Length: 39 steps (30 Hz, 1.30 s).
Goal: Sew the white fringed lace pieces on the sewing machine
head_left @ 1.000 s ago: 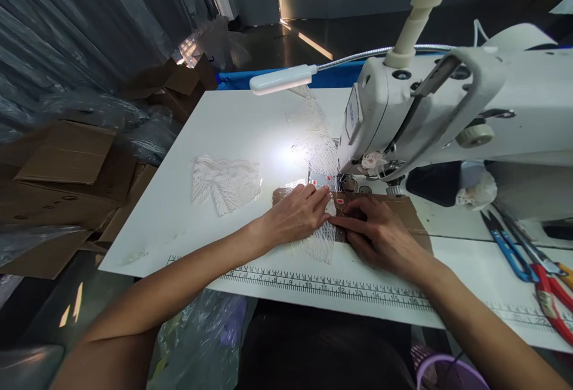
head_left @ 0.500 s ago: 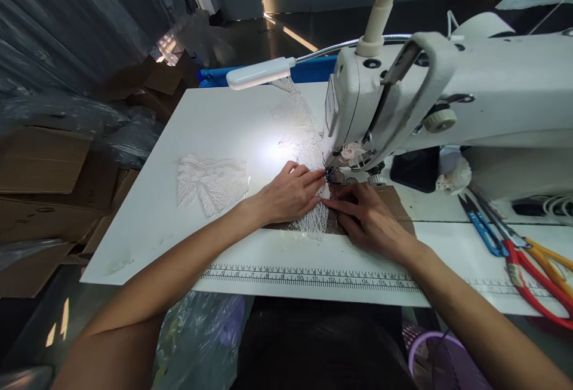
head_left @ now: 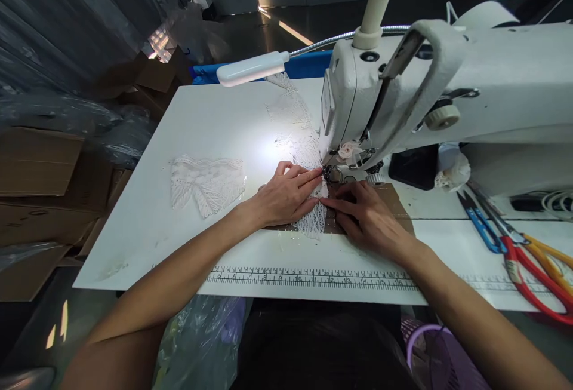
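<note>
A strip of white lace (head_left: 305,145) runs from the back of the table to beneath the needle area of the sewing machine (head_left: 342,91). My left hand (head_left: 289,196) lies flat on the lace, its fingers stretched toward the presser foot. To the right of the lace, my right hand (head_left: 364,214) rests on a brown board (head_left: 398,205), fingers apart, its index fingertip at the lace edge near my left thumb. The needle point is hidden by the machine head and my fingers. A separate white lace piece (head_left: 208,184) lies flat on the left.
A lamp (head_left: 253,68) lights the white table (head_left: 147,223), which has a printed ruler (head_left: 308,278) along its front. Blue snips (head_left: 483,226) and red-handled scissors (head_left: 519,264) lie at the right. Cardboard boxes (head_left: 38,175) stand at left; a purple basket (head_left: 416,342) is below.
The view has shifted slightly, so the table and machine sit a little further left and higher. Both hands keep nearly the same pose at the lace.
</note>
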{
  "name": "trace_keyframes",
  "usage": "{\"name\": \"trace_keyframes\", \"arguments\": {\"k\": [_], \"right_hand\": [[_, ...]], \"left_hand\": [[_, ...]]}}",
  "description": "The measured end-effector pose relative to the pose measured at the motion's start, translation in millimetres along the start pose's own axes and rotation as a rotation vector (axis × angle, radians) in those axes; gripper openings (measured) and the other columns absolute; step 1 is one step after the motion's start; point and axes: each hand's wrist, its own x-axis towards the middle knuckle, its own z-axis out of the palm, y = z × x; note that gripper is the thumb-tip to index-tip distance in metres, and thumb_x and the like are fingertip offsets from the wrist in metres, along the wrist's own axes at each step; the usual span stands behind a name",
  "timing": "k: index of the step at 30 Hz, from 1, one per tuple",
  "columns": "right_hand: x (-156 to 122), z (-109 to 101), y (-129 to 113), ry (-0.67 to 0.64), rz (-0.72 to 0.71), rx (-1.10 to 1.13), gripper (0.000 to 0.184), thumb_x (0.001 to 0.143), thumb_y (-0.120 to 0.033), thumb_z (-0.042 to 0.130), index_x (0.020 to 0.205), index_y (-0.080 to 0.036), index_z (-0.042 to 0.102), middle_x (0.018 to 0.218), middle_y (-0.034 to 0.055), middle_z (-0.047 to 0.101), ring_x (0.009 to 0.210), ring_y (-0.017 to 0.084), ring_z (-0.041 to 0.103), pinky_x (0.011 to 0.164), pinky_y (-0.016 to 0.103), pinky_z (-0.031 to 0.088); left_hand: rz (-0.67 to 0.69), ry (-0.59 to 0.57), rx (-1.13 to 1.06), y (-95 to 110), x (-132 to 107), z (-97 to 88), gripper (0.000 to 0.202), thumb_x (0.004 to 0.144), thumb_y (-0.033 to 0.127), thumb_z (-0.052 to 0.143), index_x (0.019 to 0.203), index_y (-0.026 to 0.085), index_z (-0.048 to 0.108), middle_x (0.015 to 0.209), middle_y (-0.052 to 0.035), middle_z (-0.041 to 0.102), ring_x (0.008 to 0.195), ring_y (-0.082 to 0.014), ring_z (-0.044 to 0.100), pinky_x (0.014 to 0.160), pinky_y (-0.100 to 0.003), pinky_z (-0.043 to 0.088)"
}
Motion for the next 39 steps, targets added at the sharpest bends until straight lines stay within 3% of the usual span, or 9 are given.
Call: {"name": "trace_keyframes", "arguments": {"k": [10, 17, 19, 24, 39], "right_hand": [[-2, 4, 3, 0.029, 0.013, 0.006, 0.039, 0.091, -0.013, 0.051, 0.122, -0.027, 0.069, 0.107, 0.0106, 0.059, 0.101, 0.027, 0.052, 0.092, 0.050, 0.050], [-2, 1, 2, 0.009, -0.028, -0.024, 0.037, 0.093, -0.017, 0.051, 0.125, -0.024, 0.067, 0.108, 0.0122, 0.058, 0.101, 0.028, 0.053, 0.088, 0.049, 0.052], [-3, 0, 3, -0.006, -0.027, -0.034, 0.036, 0.093, -0.017, 0.050, 0.125, -0.022, 0.067, 0.110, 0.0128, 0.057, 0.103, 0.028, 0.053, 0.087, 0.049, 0.053], [-4, 0, 5, -0.040, -0.023, -0.058, 0.035, 0.094, -0.018, 0.050, 0.124, -0.021, 0.066, 0.112, 0.0137, 0.057, 0.105, 0.029, 0.054, 0.086, 0.049, 0.054], [5, 1, 0, -0.049, -0.002, -0.198, 0.039, 0.093, -0.014, 0.045, 0.129, -0.018, 0.060, 0.105, 0.0159, 0.058, 0.094, 0.029, 0.058, 0.078, 0.046, 0.056]], "left_hand": [[-0.039, 0.011, -0.022, 3, -1, -1.6, 0.042, 0.099, 0.034, 0.043, 0.134, 0.014, 0.053, 0.147, -0.0147, 0.049, 0.118, -0.0289, 0.051, 0.098, -0.050, 0.036], [-0.075, 0.068, 0.031, 10, -3, 3.0, 0.041, 0.101, 0.034, 0.039, 0.132, 0.010, 0.052, 0.145, -0.0156, 0.050, 0.120, -0.0276, 0.049, 0.101, -0.048, 0.032], [-0.068, 0.127, 0.052, 12, -2, 5.9, 0.036, 0.101, 0.031, 0.041, 0.126, 0.009, 0.056, 0.136, -0.0154, 0.057, 0.113, -0.0260, 0.053, 0.100, -0.046, 0.034], [0.056, 0.209, 0.041, 12, -1, 10.9, 0.025, 0.101, 0.021, 0.042, 0.106, 0.015, 0.065, 0.110, -0.0057, 0.070, 0.088, -0.0178, 0.059, 0.084, -0.036, 0.042], [0.008, 0.070, 0.008, 8, 0, -1.7, 0.035, 0.098, 0.032, 0.042, 0.118, 0.013, 0.064, 0.128, -0.0125, 0.061, 0.097, -0.0244, 0.059, 0.083, -0.042, 0.044]]}}
